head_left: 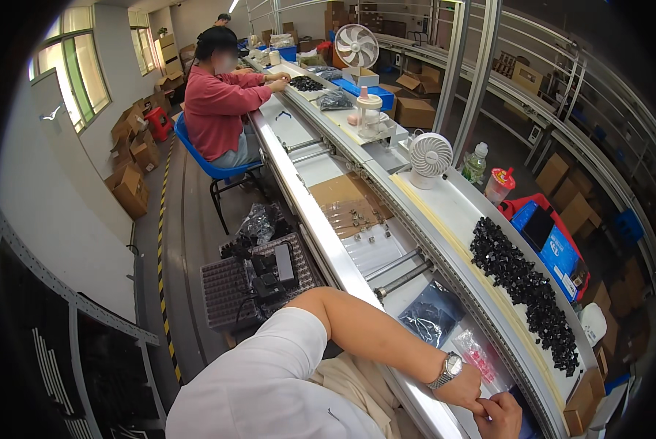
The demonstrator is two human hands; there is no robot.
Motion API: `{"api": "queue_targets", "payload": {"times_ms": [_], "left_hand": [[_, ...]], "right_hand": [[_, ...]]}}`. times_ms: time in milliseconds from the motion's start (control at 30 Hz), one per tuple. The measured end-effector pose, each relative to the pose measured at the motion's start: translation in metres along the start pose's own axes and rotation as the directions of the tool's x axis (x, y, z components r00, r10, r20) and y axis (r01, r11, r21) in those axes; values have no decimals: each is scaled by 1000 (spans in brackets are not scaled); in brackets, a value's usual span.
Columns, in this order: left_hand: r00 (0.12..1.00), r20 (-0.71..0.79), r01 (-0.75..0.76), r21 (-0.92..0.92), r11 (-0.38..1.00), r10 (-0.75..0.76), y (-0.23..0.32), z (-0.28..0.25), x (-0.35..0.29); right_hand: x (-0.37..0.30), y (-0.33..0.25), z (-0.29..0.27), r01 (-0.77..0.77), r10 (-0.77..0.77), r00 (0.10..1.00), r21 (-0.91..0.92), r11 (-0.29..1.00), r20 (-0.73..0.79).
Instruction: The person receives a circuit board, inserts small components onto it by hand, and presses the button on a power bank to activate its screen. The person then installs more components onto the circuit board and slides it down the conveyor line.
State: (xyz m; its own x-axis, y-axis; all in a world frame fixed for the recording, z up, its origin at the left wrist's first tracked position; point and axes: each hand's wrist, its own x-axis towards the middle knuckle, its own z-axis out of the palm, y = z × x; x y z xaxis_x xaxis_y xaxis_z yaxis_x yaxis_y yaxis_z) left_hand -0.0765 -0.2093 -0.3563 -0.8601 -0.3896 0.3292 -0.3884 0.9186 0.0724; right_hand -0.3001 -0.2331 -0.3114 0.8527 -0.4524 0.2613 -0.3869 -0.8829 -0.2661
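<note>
Brown cardboard boxes (130,189) lie heaped along the pale wall at the far left, beside a floor stripe of yellow and black. Next comes a grey plastic grid tray (229,289), ribbed and square-celled, carrying black boxy parts and crinkled clear bags. Further back, a person in a red top (217,110) sits on a blue chair (211,164) at the long desk (321,234), whose smooth white edge runs diagonally. On the desk lie a flat brown card sheet (339,192), metal rollers (401,271), a glossy dark bag (430,318) and a small clear bag of pink pieces (476,356). At the lower edge the left hand (465,391), with a steel wristwatch (449,368), and the right hand (500,415) meet, fingertips touching; both grips are narrow and pinched, but what they hold I cannot tell. To the right, a round white fan (429,157) stands upright, and a rough heap of small black parts (525,289) spreads along the belt.
</note>
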Motion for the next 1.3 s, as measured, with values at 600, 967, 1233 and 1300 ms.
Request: {"api": "queue_targets", "payload": {"times_ms": [600, 967, 1233, 1300], "left_hand": [[1000, 3, -10, -15, 1000, 10, 0, -3, 0], [1000, -18, -9, 1, 1000, 9, 1, -2, -1], [999, -44, 4, 22, 1000, -3, 3, 3, 0], [999, -38, 5, 14, 1000, -4, 4, 1, 0]], "right_hand": [[4, -21, -13, -182, 190, 975, -75, 980, 117], [0, -14, -12, -118, 119, 988, -21, 993, 99], [2, -22, -13, -169, 169, 980, -10, 986, 103], [2, -20, -14, -170, 171, 978, -19, 985, 118]]}}
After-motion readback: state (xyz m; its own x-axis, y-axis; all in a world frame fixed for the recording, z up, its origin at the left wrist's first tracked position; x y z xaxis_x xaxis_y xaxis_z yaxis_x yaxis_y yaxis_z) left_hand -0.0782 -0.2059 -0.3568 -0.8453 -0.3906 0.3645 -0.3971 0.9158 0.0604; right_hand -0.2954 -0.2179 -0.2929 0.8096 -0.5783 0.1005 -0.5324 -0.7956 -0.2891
